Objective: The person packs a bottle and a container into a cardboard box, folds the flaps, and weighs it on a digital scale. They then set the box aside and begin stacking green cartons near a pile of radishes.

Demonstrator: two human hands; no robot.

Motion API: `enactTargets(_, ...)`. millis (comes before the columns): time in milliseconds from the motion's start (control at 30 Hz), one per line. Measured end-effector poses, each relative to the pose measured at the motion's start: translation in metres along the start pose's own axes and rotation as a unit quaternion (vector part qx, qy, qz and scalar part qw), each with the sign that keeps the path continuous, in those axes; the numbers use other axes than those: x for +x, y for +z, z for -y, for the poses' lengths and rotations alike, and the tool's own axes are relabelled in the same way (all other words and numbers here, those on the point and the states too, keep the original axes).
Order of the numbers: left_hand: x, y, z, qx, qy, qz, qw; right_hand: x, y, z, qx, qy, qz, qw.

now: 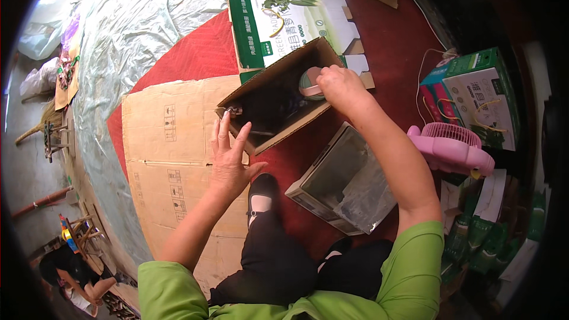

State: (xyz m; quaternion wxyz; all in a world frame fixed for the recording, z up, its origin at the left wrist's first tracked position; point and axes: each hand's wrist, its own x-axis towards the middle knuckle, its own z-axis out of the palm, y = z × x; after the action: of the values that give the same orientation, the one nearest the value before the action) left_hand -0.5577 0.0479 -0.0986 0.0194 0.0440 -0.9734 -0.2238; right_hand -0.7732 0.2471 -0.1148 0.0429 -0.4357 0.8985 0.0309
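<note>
A long, narrow cardboard box (283,137) stands open in front of me, slanting up to the right, its inside dark. My right hand (344,88) reaches over its right end with bent fingers closed at the edge of a round roll (309,83), pinkish and grey-green, that looks like tape. My left hand (228,151) is at the box's near left corner, fingers spread and fingertips by the rim. Next to those fingertips sits a small shiny metal piece (235,111), too small to name. Whether the left fingers touch the box I cannot tell.
A flattened cardboard sheet (184,160) lies left, a green-and-white printed carton (290,18) beyond the box. Near my feet stands a box with a clear, shiny side (361,184). A pink fan (450,145) and a printed carton (489,95) are right. Another person (77,278) sits lower left.
</note>
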Motion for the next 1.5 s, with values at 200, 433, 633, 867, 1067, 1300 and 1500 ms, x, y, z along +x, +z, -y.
enactTargets(200,0.013,0.025,0.007,-0.202,-0.072,-0.086,0.973,-0.002,-0.003,-0.004,-0.081,-0.048,-0.023,0.995)
enactTargets(433,0.012,0.046,0.016,-0.463,-0.213,-0.122,0.852,-0.012,-0.003,-0.008,-0.068,-0.032,-0.06,0.995)
enactTargets(633,0.019,0.056,0.024,-0.515,-0.286,-0.066,0.805,-0.015,-0.005,-0.011,-0.017,-0.045,-0.101,0.994)
enactTargets(867,0.026,0.059,0.02,-0.548,-0.36,-0.011,0.755,-0.016,-0.004,-0.014,-0.016,-0.027,-0.081,0.996)
enactTargets(1067,0.026,0.056,0.021,-0.549,-0.357,-0.017,0.756,-0.016,-0.006,-0.011,-0.034,-0.035,-0.161,0.986)
enactTargets(1300,0.027,0.057,0.026,-0.535,-0.359,-0.023,0.764,-0.018,-0.003,-0.013,0.169,0.165,-0.135,0.962)
enactTargets(1500,0.031,0.063,0.036,-0.545,-0.355,-0.011,0.759,-0.025,0.006,-0.038,0.272,0.281,0.004,0.92)
